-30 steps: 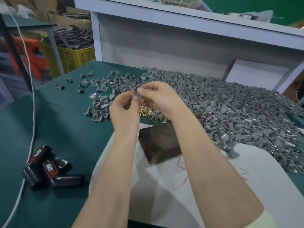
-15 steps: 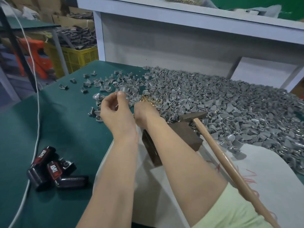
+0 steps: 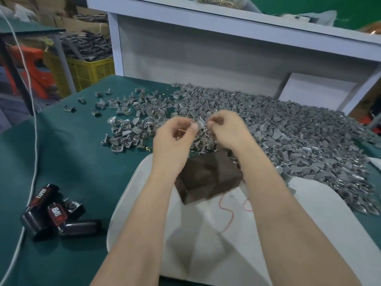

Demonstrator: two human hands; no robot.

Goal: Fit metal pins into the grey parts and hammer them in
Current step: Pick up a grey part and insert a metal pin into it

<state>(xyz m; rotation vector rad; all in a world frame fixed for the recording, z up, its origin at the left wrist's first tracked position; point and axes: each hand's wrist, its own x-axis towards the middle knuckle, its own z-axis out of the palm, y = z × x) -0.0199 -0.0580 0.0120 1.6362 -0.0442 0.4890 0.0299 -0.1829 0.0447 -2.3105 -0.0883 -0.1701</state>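
Left hand: the left hand is up above the green table. Its thumb and first finger pinch one small grey part. The other fingers curl over some gold pins in the palm.
Right hand: the right hand is up too, just beside the left one. Its thumb and first finger are pressed together at the right edge of the grey part. It is too blurry to tell if a pin is between them.
Grey part: it is in the air between the two hands, over the near edge of the big heap of grey parts.
Change: half a second ago the right hand was down low at the gold pins on the table. Now it is lifted and meets the left hand at the part. The left hand was already holding the part up.
Hammer: half a second ago a hammer with a wooden handle lay on the brown block. It cannot be seen now; the right arm lies across that side.
Block: it sits on the white cloth, under the wrists.
Small bunch: more grey parts lie spread out to the left.
Other things: black and red things and a white cord lie at the left, as before.
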